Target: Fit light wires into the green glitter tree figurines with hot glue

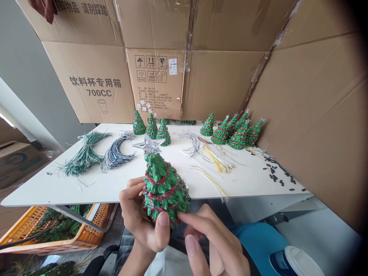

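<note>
A small green Christmas tree ornament (pixel 163 188) with red garlands and a clear star (pixel 148 145) on top is held upright, tilted slightly, in front of the table edge. My left hand (pixel 146 218) wraps around its lower part, thumb across the front. Beside it, my right hand (pixel 214 237) has its index finger stretched to the tree's lower right side, apparently touching it. The thumb is apart from that finger, and no object shows between them. The tree's underside is hidden.
On the white table (pixel 169 172) lie a green wire bundle (pixel 86 153), a blue wire bundle (pixel 117 151), yellow and white wires (pixel 217 157) and black bits (pixel 273 177). More trees (pixel 220 134) stand behind. Cardboard walls (pixel 224 84) enclose the back and right. An orange crate (pixel 86 234) sits below left.
</note>
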`<action>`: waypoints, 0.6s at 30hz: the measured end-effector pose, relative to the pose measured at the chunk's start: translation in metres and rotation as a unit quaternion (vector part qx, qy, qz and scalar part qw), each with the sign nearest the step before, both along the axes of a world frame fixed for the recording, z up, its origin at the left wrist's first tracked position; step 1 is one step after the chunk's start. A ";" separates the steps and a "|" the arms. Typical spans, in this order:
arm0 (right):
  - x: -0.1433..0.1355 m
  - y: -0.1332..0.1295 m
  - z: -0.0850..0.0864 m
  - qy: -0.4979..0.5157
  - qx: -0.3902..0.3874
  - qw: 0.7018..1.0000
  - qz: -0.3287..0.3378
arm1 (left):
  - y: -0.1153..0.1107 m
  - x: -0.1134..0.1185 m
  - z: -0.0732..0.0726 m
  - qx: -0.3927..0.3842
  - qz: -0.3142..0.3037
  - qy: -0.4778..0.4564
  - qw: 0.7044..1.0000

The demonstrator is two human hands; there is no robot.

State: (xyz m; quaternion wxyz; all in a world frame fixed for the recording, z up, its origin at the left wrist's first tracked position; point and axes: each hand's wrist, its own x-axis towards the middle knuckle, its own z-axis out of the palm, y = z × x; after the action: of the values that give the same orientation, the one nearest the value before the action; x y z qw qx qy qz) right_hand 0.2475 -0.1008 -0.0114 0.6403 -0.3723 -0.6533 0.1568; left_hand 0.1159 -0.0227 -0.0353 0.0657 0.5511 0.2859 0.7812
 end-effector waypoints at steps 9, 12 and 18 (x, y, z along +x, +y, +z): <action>-0.002 0.002 -0.002 -0.010 0.024 1.000 -0.012 | 0.001 -0.001 -0.003 -0.004 0.005 0.006 1.000; -0.001 0.004 -0.001 -0.024 0.037 0.999 -0.019 | 0.001 -0.002 -0.004 -0.009 0.006 0.011 1.000; 0.002 0.005 0.001 -0.049 0.055 0.997 -0.018 | 0.001 -0.004 -0.004 0.004 0.009 0.006 1.000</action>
State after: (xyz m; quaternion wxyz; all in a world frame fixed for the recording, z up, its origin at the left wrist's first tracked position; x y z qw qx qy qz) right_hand 0.2491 -0.0955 -0.0100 0.6302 -0.3553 -0.6844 0.0903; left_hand 0.1124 -0.0218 -0.0394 0.0552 0.5530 0.2884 0.7797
